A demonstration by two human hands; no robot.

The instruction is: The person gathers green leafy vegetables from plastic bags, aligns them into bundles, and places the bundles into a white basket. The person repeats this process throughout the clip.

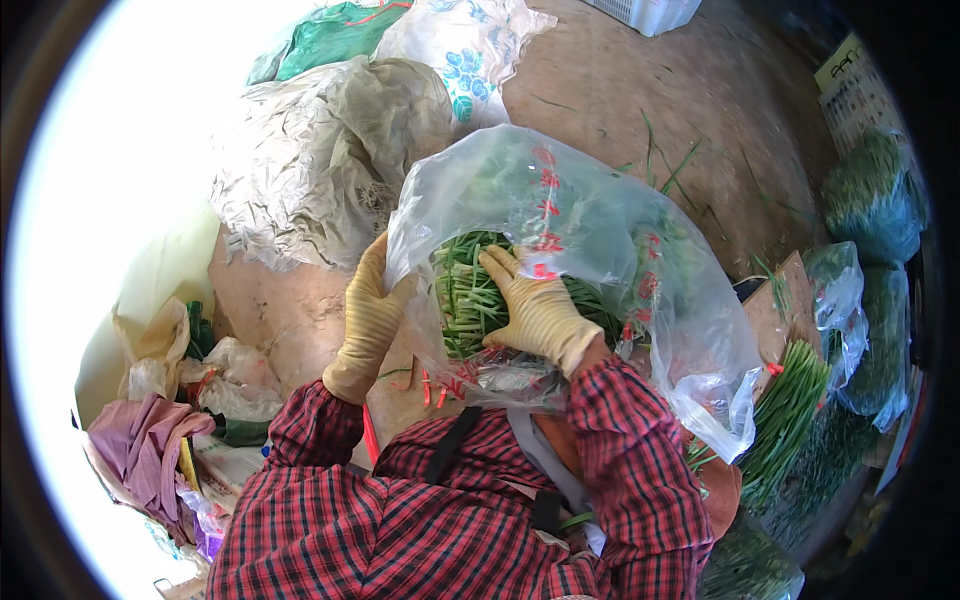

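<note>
A large transparent plastic bag [600,202] with red printing lies open toward me, its mouth facing my body. Inside it are bundled green stalks [465,300], which look like garlic chives, with the pale cut ends at the left. My left hand [367,322], in a ribbed yellowish glove, pinches the bag's left rim; its fingertips are partly hidden. Gloved the same way, my right hand [536,307] reaches into the bag's mouth. Its fingers are spread flat on the stalks, and the fingertips are partly under the film.
Crumpled woven sacks [330,150] lie at the upper left. A white plastic crate [649,11] stands at the far edge. On the right are a loose bundle of chives [787,420] and filled bags [874,195]. Cloth [142,450] and plastic bags [240,375] are piled at left.
</note>
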